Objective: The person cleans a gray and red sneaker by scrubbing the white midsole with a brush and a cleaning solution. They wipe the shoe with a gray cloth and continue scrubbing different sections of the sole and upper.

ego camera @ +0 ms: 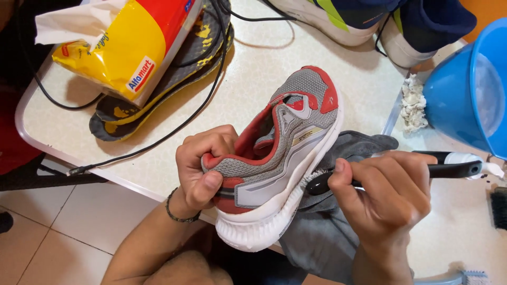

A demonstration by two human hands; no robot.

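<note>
- Head view: brush [369, 177] bristles mostly hidden behind the shoe's [280, 158] white sole; a blue tub [465, 95] is cut off at right.
- Grey-and-red shoe, tilted on its side over the desk [264, 63] edge, above a grey cloth [322, 232].
- Left hand [203, 166] clamps its heel collar.
- Right hand [388, 198] is closed around the black brush handle.

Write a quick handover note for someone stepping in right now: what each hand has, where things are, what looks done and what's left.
Left hand: grips the grey and red sneaker at its heel collar, sole turned toward the right hand.
Right hand: holds a black-handled brush, bristles against the white sole edge.
Grey cloth lies under the shoe on the table; blue basin at right.
Done: cannot tell.
Left: sole edge is being brushed.
</note>
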